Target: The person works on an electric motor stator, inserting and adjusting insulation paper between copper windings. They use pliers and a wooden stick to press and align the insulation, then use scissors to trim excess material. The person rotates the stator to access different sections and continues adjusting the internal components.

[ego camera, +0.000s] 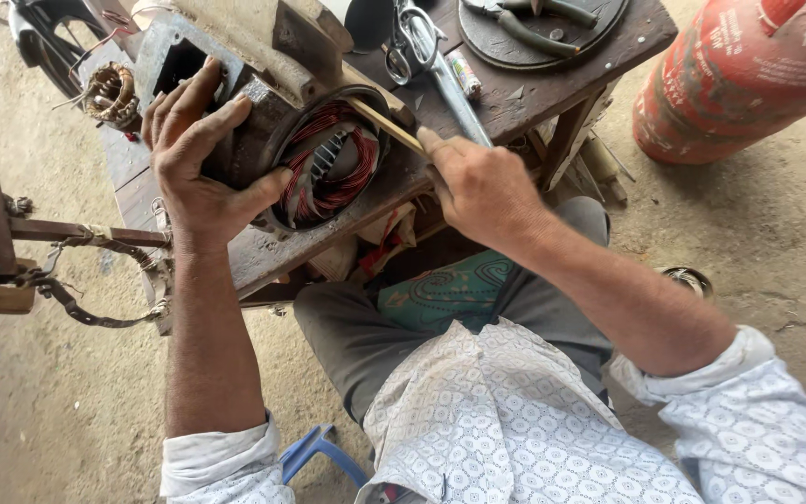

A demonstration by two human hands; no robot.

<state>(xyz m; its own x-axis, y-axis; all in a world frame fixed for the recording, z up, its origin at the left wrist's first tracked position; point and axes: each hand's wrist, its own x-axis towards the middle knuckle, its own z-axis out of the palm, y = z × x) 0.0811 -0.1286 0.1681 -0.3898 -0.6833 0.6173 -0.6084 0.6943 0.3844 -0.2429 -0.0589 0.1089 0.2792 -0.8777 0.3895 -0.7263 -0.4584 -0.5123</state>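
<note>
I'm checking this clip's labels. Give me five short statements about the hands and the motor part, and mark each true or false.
1. The left hand grips the motor stator. True.
2. The right hand holds scissors. False: it holds a thin stick; the scissors lie on the wooden bench.
3. The stator windings are reddish. True.
4. The stick's tip points away from the stator. False: it reaches its rim.
5. A blue gas cylinder lies at right. False: the gas cylinder is red.
</note>
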